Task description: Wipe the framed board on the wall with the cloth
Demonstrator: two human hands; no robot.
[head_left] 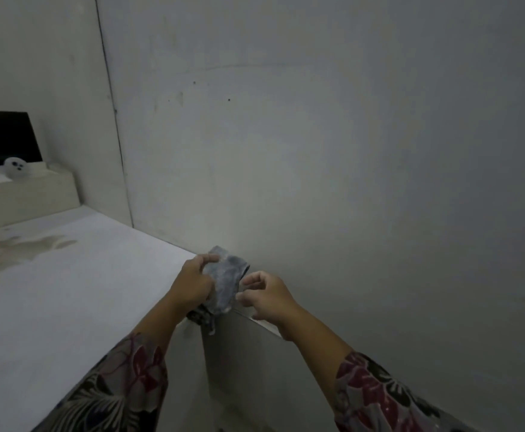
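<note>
Both hands meet at the corner of the white surface [68, 291] against the wall [348, 151]. My left hand [192, 285] grips the grey cloth [223, 282], and my right hand [267, 297] is loosely curled, holding nothing, just beside it.

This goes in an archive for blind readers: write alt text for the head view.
A left hand grips a crumpled grey cloth at the corner of a white surface against a grey wall; the right hand, fingers curled, is close beside it.
</note>
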